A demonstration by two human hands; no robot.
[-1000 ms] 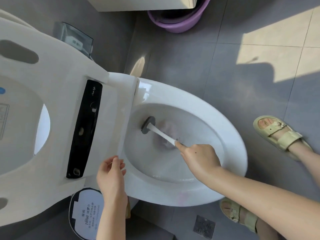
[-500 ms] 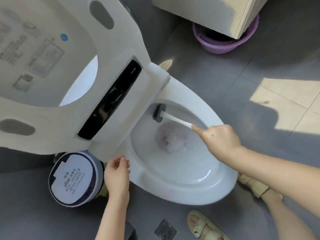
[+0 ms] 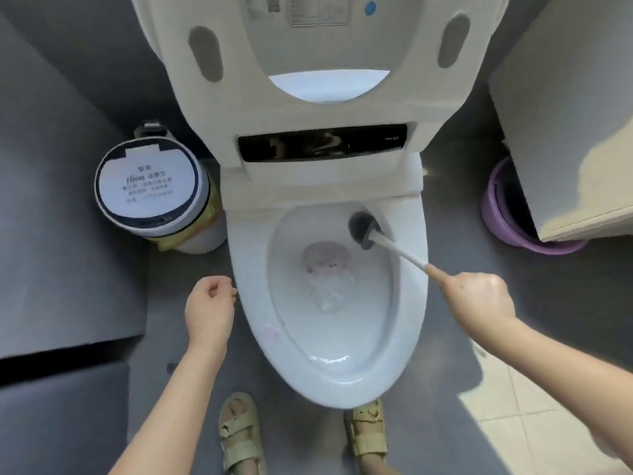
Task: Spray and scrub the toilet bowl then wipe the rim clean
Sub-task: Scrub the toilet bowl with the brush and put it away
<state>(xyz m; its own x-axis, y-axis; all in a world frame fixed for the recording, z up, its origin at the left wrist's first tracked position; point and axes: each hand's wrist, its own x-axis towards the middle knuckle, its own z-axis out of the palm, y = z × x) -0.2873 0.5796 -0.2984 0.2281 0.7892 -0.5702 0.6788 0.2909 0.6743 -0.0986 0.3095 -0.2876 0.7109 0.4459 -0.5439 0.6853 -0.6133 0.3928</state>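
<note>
The white toilet bowl stands in the middle with its seat and lid raised. Water lies at the bottom of the bowl. My right hand grips the white handle of a toilet brush. The brush's dark head presses against the bowl's inner wall at the upper right, under the rim. My left hand hangs loosely curled beside the bowl's left rim, holding nothing and not touching the rim. A faint pink smear shows on the left rim.
A round lidded bin stands left of the toilet. A purple basin sits at the right under a white cabinet. My two sandalled feet are in front of the bowl on grey floor tiles.
The view has swung round to face the toilet head-on. The brush head has moved from the bowl's back wall towards its right side. My left hand has come off the rim.
</note>
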